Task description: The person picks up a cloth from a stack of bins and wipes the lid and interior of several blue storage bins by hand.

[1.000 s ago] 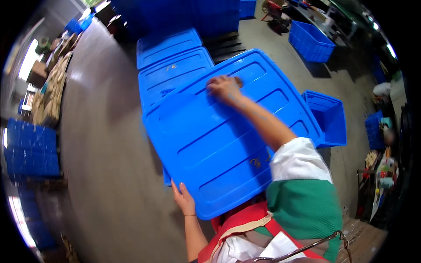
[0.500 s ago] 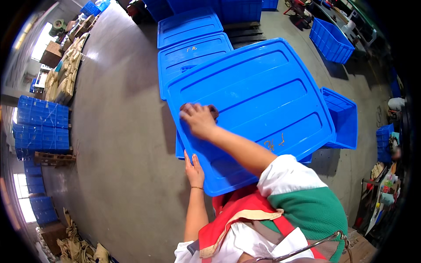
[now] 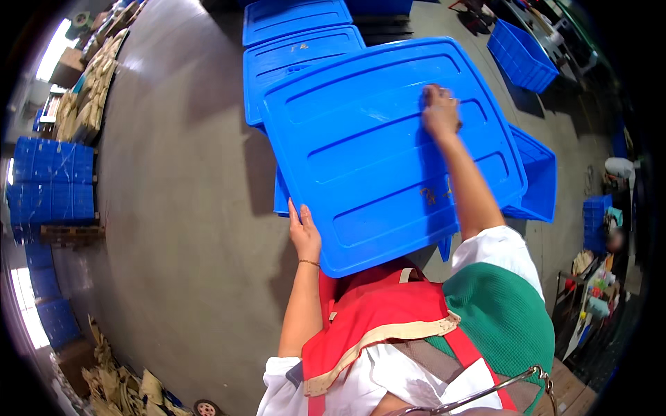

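A large blue plastic lid (image 3: 378,191), with raised ribs and some orange handwriting, lies across the middle in front of me, slightly tilted. My left hand (image 3: 304,234) grips its near left edge, fingers along the outside. Over on the far right part of the lid, my right hand (image 3: 442,116) presses down, closed on a dark brown cloth (image 3: 433,92) that is mostly hidden under the fingers. Part of a blue crate (image 3: 280,194) shows below the lid's left side.
Two more blue lidded crates (image 3: 305,52) stand just beyond. An open blue crate (image 3: 538,173) is at the right, another blue crate (image 3: 522,57) farther back. Wrapped blue crates (image 3: 52,180) stand on a pallet (image 3: 69,234) at the left. A cluttered bench (image 3: 590,298) is at the right.
My right hand has moved with the cloth from the lid's left edge to its far right part. My left hand keeps its hold on the lid's edge. The whole view has shifted slightly.
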Motion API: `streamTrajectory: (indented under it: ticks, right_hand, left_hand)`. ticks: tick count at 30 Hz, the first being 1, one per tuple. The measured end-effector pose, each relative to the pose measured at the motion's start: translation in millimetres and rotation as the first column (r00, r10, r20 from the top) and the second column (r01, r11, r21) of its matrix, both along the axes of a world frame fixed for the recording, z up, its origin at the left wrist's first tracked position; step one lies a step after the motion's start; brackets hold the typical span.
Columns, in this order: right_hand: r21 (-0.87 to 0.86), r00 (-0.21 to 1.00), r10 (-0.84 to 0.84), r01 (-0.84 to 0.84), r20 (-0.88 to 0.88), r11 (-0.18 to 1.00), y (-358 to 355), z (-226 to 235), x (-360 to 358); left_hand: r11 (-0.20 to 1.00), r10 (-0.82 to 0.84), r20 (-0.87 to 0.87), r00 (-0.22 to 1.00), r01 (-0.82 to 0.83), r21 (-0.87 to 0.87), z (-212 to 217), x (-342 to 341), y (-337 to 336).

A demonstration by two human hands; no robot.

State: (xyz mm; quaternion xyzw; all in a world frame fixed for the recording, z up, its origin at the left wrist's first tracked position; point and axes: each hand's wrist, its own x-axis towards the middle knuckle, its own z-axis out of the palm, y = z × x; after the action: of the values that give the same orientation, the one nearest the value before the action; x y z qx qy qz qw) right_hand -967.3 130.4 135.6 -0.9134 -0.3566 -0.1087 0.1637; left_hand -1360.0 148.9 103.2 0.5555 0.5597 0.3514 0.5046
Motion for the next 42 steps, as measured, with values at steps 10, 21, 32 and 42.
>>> streamTrajectory:
  ticks: [10,21,32,42]
  right_hand:
    - [-0.06,0.814,0.576,-0.58,-0.07,0.812,10.0,12.9,-200.2]
    - [0.123,0.991,0.075,-0.088,0.11,0.989,-97.9,-1.9,-106.2]
    - [0.078,0.912,0.406,-0.41,0.063,0.909,-101.7,25.3,-170.3]
    - [-0.135,0.989,0.035,-0.055,-0.146,0.989,-135.8,28.4,-192.4]
  left_hand:
    - [1.0,0.009,0.125,0.992,-0.008,-0.006,-3.3,-14.1,6.6]
    - [0.999,0.005,0.232,0.973,0.004,-0.039,-7.7,-7.2,12.8]
    - [1.0,-0.012,0.11,0.994,0.01,0.026,5.4,-12.0,13.8]
    - [0.999,0.031,0.213,0.977,-0.028,-0.017,-3.5,-10.7,18.6]
